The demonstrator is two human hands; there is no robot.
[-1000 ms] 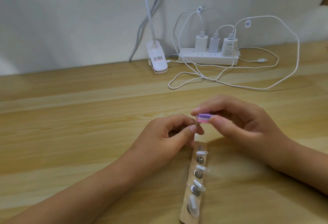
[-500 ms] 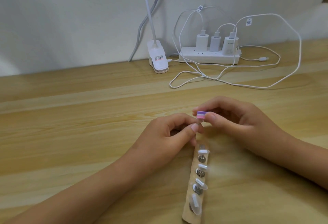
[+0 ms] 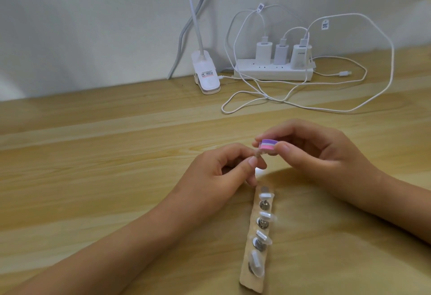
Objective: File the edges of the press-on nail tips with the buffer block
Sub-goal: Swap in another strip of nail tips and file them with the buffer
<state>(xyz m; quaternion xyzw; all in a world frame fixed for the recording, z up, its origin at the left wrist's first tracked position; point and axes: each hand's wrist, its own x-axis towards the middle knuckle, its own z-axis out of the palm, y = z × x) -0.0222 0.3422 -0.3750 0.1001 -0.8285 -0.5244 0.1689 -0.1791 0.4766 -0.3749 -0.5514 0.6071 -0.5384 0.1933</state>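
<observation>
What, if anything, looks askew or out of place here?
Nothing is spilled or broken. On the strip, the nearest tip lies lengthwise, while the other three tips sit crosswise.

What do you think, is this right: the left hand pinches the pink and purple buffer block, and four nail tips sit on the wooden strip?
One thing is wrong. The head view shows the right hand pinching the pink and purple buffer block, not the left hand. Four nail tips do sit on the wooden strip.
</observation>
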